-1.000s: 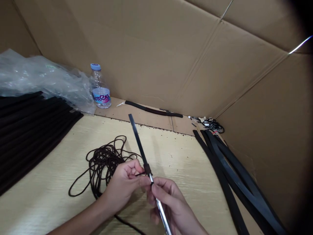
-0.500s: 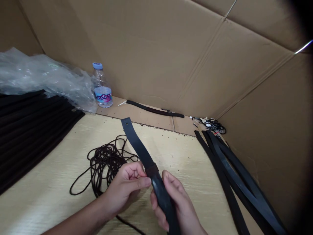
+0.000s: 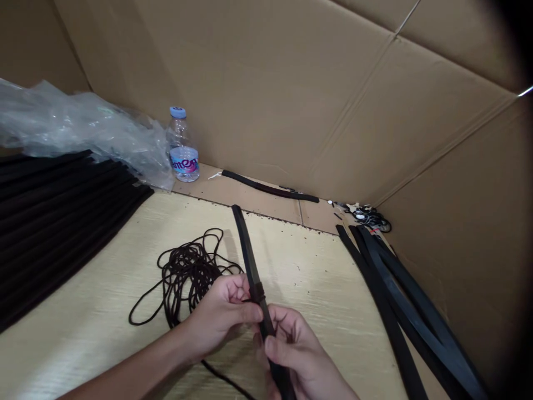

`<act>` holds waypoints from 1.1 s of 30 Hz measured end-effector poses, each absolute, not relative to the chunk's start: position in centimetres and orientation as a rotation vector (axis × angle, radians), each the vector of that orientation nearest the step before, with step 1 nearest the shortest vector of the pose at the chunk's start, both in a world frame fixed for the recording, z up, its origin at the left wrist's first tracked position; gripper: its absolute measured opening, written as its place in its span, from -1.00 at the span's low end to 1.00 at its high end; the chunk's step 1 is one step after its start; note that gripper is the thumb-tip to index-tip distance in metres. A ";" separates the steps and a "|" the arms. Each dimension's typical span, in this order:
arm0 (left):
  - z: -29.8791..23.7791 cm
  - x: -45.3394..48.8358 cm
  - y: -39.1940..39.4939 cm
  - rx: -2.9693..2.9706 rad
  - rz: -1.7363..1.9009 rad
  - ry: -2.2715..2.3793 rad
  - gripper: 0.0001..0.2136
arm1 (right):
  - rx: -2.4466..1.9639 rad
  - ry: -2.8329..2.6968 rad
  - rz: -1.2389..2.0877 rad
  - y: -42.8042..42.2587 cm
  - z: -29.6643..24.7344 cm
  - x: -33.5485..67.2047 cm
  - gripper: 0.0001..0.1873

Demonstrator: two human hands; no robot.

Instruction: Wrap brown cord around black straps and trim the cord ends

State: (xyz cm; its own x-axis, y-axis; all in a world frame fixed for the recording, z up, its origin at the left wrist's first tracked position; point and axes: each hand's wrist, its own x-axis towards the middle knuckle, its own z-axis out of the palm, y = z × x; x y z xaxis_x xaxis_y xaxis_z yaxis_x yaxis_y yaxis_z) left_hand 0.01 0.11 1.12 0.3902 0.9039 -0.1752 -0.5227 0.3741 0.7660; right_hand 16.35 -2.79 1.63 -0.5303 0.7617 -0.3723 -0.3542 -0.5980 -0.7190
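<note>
A long black strap (image 3: 246, 250) slants up from the bottom, its narrow edge toward me. Dark brown cord (image 3: 258, 291) is wound in a short band around its middle. My right hand (image 3: 297, 350) is closed around the strap's lower part, below that band. At the band's left side, my left hand (image 3: 233, 311) is closed with thumb against fingers, pinching the cord where it meets the strap. A loose tangle of the same cord (image 3: 189, 272) lies behind my left hand, and a length of it runs out beneath my wrist.
Many black strips (image 3: 62, 222) lie side by side at left, under a clear plastic sheet (image 3: 91, 128). A water bottle (image 3: 185, 155) stands near the cardboard wall (image 3: 266, 83). One wrapped strap (image 3: 270, 190) lies behind. More black straps (image 3: 400, 311) and a small cord pile (image 3: 368, 216) are at right.
The strap has been turned from its flat face to its edge, and its tip has shifted right. My right-hand fingers have changed their grip. My left hand stays at the wound band.
</note>
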 end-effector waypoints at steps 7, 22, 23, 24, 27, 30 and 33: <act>1.8 -0.1 0.0 0.627 0.967 0.630 -0.67 | -0.761 -0.846 2.149 -2.8 2.3 15.6 -0.60; 1.0 0.3 0.2 0.683 1.149 0.757 -0.63 | -0.946 -0.622 1.971 -2.1 2.4 15.6 -0.62; 0.9 0.3 0.2 0.690 1.147 0.748 -0.63 | -0.975 -0.634 1.959 -2.1 2.2 15.6 -0.57; 0.8 0.2 0.3 0.696 1.147 0.745 -0.63 | -0.996 -0.661 1.955 -2.1 2.1 15.7 -0.56; 0.9 0.2 0.3 0.715 1.109 0.701 -0.66 | -0.963 -0.777 1.989 -2.1 2.0 15.9 -0.63; 1.3 0.3 0.2 0.715 1.036 0.624 -0.71 | -0.869 -0.826 2.011 -2.0 2.6 15.9 -0.60; 1.6 0.5 0.1 0.725 1.031 0.634 -0.69 | -0.813 -0.795 2.005 -2.1 3.1 15.8 -0.57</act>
State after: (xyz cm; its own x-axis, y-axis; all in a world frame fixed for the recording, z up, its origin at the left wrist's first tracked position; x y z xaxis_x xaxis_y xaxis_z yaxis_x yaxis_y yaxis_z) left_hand 0.47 0.10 1.61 0.3813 0.9155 -0.1280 -0.5269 0.3290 0.7836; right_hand 15.77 -2.06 3.11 -0.4623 0.8490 -0.2558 -0.4427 -0.4709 -0.7631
